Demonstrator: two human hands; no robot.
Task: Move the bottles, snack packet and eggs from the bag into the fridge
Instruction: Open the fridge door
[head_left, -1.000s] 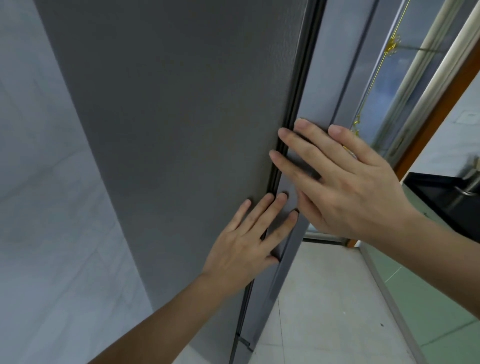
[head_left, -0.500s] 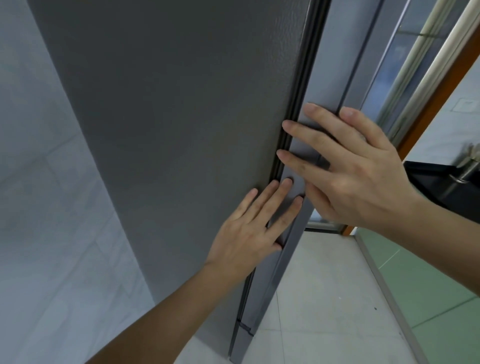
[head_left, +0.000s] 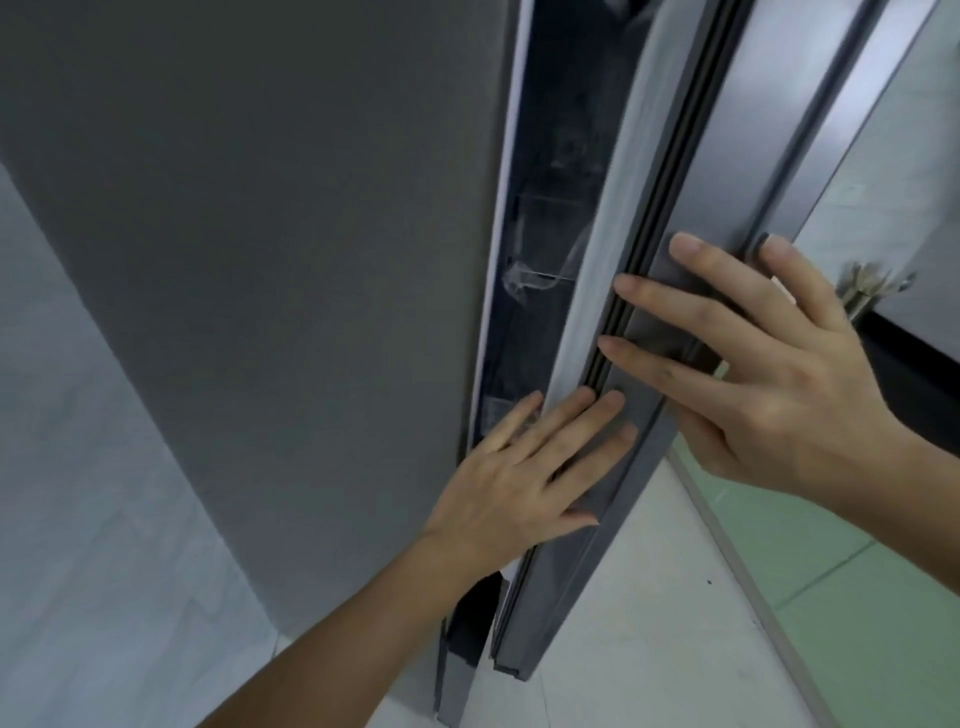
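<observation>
The grey fridge (head_left: 285, 260) fills the left and middle of the view, seen from its side. Its door (head_left: 727, 130) stands slightly ajar, leaving a narrow dark gap (head_left: 550, 208) where clear shelf edges show faintly. My left hand (head_left: 519, 478) lies on the door's edge low down, fingertips over the pale gasket (head_left: 613, 234) and into the gap. My right hand (head_left: 769, 374) grips the same edge higher up, fingers spread across it. The bag, bottles, snack packet and eggs are not in view.
A pale marbled wall (head_left: 78, 467) runs close along the fridge's left. White floor tiles (head_left: 649, 597) and green flooring (head_left: 857, 597) lie to the right. A dark counter with a metal tap (head_left: 867, 283) sits behind my right hand.
The door was closed against the fridge body; it has now swung away and a dark gap shows. Both hands stay on the door's edge and have moved with it.
</observation>
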